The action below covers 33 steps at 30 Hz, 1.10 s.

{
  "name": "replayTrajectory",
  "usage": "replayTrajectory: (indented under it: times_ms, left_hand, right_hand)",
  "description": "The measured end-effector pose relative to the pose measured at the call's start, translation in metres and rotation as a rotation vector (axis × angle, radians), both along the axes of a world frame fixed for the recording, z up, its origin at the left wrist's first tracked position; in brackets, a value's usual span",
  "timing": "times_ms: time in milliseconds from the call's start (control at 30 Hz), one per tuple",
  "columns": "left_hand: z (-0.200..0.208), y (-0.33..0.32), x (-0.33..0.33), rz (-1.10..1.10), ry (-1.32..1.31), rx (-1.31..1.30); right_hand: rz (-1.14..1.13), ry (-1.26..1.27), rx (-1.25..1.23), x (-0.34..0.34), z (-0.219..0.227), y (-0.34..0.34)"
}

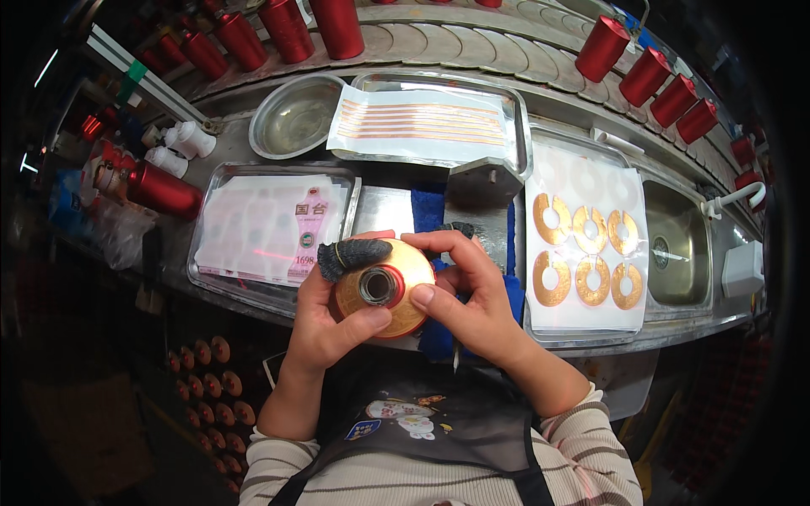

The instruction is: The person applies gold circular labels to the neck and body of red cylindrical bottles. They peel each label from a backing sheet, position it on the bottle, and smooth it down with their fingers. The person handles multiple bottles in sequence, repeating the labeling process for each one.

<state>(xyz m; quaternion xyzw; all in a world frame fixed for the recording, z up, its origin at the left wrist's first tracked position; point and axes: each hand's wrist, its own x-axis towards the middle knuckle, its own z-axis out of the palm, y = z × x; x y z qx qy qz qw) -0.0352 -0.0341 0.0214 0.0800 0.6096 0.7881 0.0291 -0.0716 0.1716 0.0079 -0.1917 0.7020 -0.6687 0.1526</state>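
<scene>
Between my hands is a red bottle with its open neck (379,286) tilted up toward me. A gold ring-shaped label (408,268) lies around the neck on the bottle's shoulder. My left hand (331,327) grips the bottle's left side, its thumb on the label and a dark knitted cover (359,255) on one finger. My right hand (472,305) is closed on the right side, its thumb pressing the label's edge. Another dark finger cover shows beyond the right hand. The lower body of the bottle is hidden by its shoulder and my hands.
Gold ring labels (591,228) lie on a backing sheet at right, beside a sink (677,253). Behind are a sheet of gold strips (422,121) and a metal bowl (291,118); pink labels (312,221) lie left. Red bottles (648,76) stand on the curved conveyor (456,46).
</scene>
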Motion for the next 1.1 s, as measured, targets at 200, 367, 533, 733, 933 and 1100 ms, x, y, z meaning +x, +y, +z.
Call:
replayTrajectory:
  times_ms: [200, 367, 533, 733, 933, 1100]
  left_hand:
    - [0.003, 0.0, -0.002, -0.018, -0.022, 0.014]
    - [0.002, 0.002, -0.001, -0.007, -0.014, 0.033]
    - [0.002, 0.003, -0.002, 0.024, 0.002, 0.019]
    - [0.002, 0.001, -0.001, 0.008, -0.015, 0.028]
    - [0.002, 0.002, 0.0, 0.031, -0.003, 0.0]
    - [0.001, 0.001, 0.0, 0.021, -0.032, -0.003]
  right_hand:
    - [0.007, -0.11, -0.16, -0.002, -0.007, -0.003]
    - [-0.021, -0.036, -0.077, -0.003, 0.001, -0.005]
    - [-0.074, 0.0, -0.066, -0.004, 0.002, -0.01]
    - [-0.066, 0.015, -0.111, -0.008, 0.001, -0.011]
    - [-0.069, -0.056, -0.106, -0.004, 0.006, -0.011]
    - [-0.15, 0.04, -0.126, -0.006, 0.0, -0.019]
